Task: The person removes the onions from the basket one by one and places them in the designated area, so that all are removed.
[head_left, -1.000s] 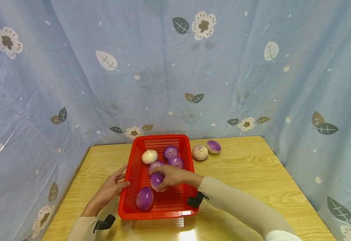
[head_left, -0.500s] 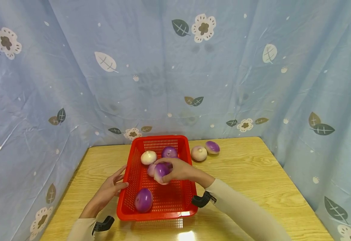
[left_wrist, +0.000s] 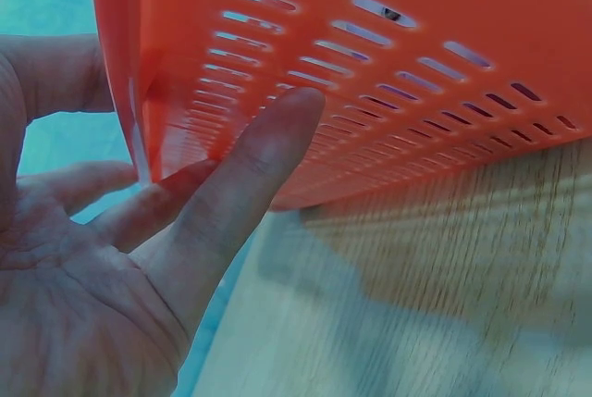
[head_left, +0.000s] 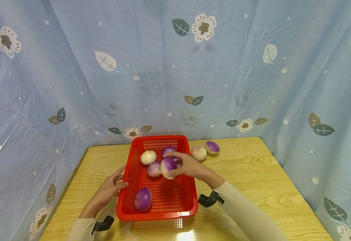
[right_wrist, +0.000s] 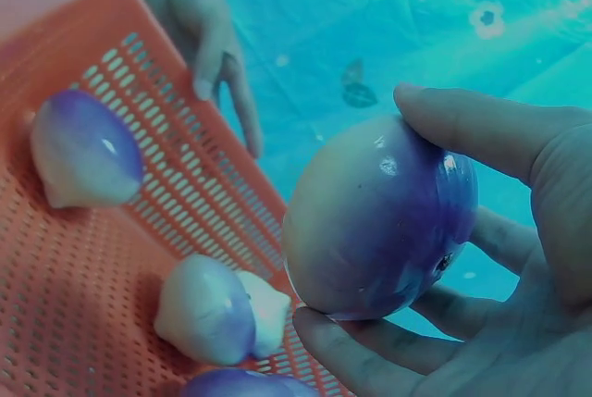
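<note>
My right hand (head_left: 190,166) holds a purple-and-white onion (right_wrist: 379,221), its thumb on one side and its fingers around the other. That onion is up over the right half of a red basket (head_left: 155,217). At the basket's left side is my left hand (head_left: 106,190); its thumb lies over the rim and its fingers press the slotted outer wall (left_wrist: 388,166). More onions sit in the basket: a white one (head_left: 148,157), a pale purple one (head_left: 153,169), a dark one (head_left: 168,151) at the back, one mostly hidden by my right hand, and a large one (head_left: 143,199) at front left.
Beyond the basket's right rim, a whitish onion (head_left: 199,153) and a purple one (head_left: 212,147) lie side by side on the wooden table (head_left: 244,177). A blue flowered curtain (head_left: 163,67) encloses the back and sides of the table.
My right hand has moved up and to the right with the onion, away from the front-left one, uncovering the pale purple onion. My left hand has stayed at the basket's left rim.
</note>
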Available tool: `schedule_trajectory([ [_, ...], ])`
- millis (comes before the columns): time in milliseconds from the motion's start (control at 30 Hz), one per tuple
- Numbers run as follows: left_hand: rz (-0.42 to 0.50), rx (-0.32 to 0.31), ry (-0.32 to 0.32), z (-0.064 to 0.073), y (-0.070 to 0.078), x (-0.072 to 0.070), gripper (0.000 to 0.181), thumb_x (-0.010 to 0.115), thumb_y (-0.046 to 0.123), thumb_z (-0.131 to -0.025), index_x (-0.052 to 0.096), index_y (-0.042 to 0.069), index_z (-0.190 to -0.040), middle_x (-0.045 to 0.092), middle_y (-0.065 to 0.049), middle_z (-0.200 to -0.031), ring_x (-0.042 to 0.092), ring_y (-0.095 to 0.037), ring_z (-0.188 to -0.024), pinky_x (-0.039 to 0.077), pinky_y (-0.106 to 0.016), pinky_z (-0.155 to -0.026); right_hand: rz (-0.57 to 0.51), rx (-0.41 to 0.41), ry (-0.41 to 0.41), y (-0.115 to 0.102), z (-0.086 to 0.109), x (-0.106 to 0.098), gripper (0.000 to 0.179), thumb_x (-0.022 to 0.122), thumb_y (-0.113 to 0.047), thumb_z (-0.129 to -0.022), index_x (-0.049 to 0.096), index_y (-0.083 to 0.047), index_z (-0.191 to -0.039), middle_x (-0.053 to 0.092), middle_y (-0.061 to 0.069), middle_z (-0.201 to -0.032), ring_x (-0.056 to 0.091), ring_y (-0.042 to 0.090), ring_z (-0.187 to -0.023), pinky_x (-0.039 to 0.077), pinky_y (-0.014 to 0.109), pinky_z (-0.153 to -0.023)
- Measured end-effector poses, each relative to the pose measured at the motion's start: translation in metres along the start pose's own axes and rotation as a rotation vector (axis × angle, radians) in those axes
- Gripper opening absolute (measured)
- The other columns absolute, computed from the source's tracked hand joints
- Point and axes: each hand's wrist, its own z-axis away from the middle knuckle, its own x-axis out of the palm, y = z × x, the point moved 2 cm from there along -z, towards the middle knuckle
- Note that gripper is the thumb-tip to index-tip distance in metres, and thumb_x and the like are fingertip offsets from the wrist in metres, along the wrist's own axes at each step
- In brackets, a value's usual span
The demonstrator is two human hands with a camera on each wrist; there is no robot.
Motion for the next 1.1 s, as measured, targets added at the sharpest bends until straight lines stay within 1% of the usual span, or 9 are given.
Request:
schedule_trajectory([
  [100, 0.002, -0.004, 0.002, 0.000, 0.000, 0.000, 0.080, 0.061, 0.011, -0.093, 0.017, 0.023, -0.159, 0.034, -0.031, -0.152, 0.064, -0.041, -0.115, 0.060, -0.049, -0.078, -0.026, -0.001, 0.011, 0.001, 0.004, -0.004, 0.068, 0.079, -0.018, -0.080, 0.052, -0.019, -0.142, 0.049, 0.008, -0.146, 0.050, 0.035, -0.131, 0.046, 0.048, -0.106],
  [233, 0.001, -0.009, 0.000, 0.000, 0.000, 0.000, 0.080, 0.061, 0.011, -0.093, 0.017, 0.024, -0.159, 0.033, -0.031, -0.152, 0.065, -0.040, -0.112, 0.060, -0.048, -0.078, -0.045, 0.012, 0.037, 0.001, 0.012, -0.009, 0.069, 0.081, -0.020, -0.079, 0.052, -0.022, -0.142, 0.046, 0.005, -0.148, 0.049, 0.033, -0.130, 0.050, 0.045, -0.101],
  [267, 0.000, -0.009, -0.002, 0.000, 0.000, 0.000, 0.080, 0.061, 0.012, -0.093, 0.017, 0.024, -0.159, 0.034, -0.031, -0.152, 0.066, -0.039, -0.111, 0.060, -0.048, -0.077, -0.043, 0.014, 0.045, 0.000, 0.014, -0.010, 0.070, 0.081, -0.021, -0.078, 0.052, -0.022, -0.142, 0.046, 0.004, -0.148, 0.049, 0.033, -0.130, 0.049, 0.046, -0.101],
  [367, -0.002, -0.010, -0.001, -0.001, 0.001, -0.001, 0.080, 0.062, 0.012, -0.093, 0.017, 0.024, -0.159, 0.034, -0.030, -0.152, 0.066, -0.039, -0.111, 0.060, -0.049, -0.078, -0.032, -0.016, 0.066, -0.002, 0.020, -0.014, 0.068, 0.082, -0.022, -0.078, 0.054, -0.026, -0.139, 0.048, 0.003, -0.146, 0.051, 0.032, -0.129, 0.048, 0.045, -0.102],
  [533, -0.012, -0.028, 0.016, -0.002, -0.001, -0.001, 0.080, 0.063, 0.013, -0.092, 0.019, 0.026, -0.158, 0.038, -0.028, -0.151, 0.066, -0.038, -0.112, 0.060, -0.048, -0.078, -0.040, -0.048, 0.101, -0.009, 0.031, -0.021, 0.062, 0.081, -0.023, -0.079, 0.056, -0.029, -0.135, 0.049, 0.006, -0.143, 0.050, 0.037, -0.130, 0.049, 0.049, -0.102],
  [633, -0.008, -0.037, 0.029, -0.002, -0.002, -0.001, 0.080, 0.064, 0.013, -0.091, 0.021, 0.028, -0.158, 0.040, -0.026, -0.150, 0.066, -0.037, -0.112, 0.060, -0.048, -0.078, -0.069, -0.049, 0.123, -0.012, 0.038, -0.026, 0.061, 0.080, -0.022, -0.080, 0.055, -0.026, -0.136, 0.048, 0.008, -0.143, 0.049, 0.040, -0.132, 0.050, 0.050, -0.102],
  [833, -0.011, -0.011, 0.004, -0.001, 0.000, -0.001, 0.080, 0.063, 0.013, -0.092, 0.019, 0.025, -0.158, 0.037, -0.029, -0.151, 0.064, -0.039, -0.115, 0.060, -0.048, -0.079, -0.156, -0.075, 0.179, -0.016, 0.051, -0.038, 0.065, 0.079, -0.016, -0.081, 0.051, -0.021, -0.139, 0.045, 0.008, -0.147, 0.049, 0.039, -0.132, 0.049, 0.047, -0.104],
  [933, -0.002, -0.012, 0.004, -0.001, 0.001, 0.000, 0.081, 0.063, 0.013, -0.092, 0.019, 0.025, -0.158, 0.037, -0.029, -0.151, 0.064, -0.040, -0.115, 0.060, -0.049, -0.079, -0.159, -0.084, 0.227, -0.015, 0.056, -0.046, 0.066, 0.080, -0.015, -0.081, 0.051, -0.019, -0.140, 0.046, 0.008, -0.146, 0.051, 0.038, -0.130, 0.052, 0.045, -0.100],
  [1100, 0.004, -0.015, 0.007, 0.000, 0.000, 0.000, 0.081, 0.063, 0.012, -0.092, 0.019, 0.025, -0.158, 0.037, -0.029, -0.152, 0.063, -0.041, -0.115, 0.060, -0.049, -0.079, -0.119, -0.084, 0.307, -0.010, 0.062, -0.060, 0.066, 0.080, -0.014, -0.080, 0.051, -0.016, -0.140, 0.044, 0.012, -0.142, 0.054, 0.037, -0.123, 0.054, 0.041, -0.097],
])
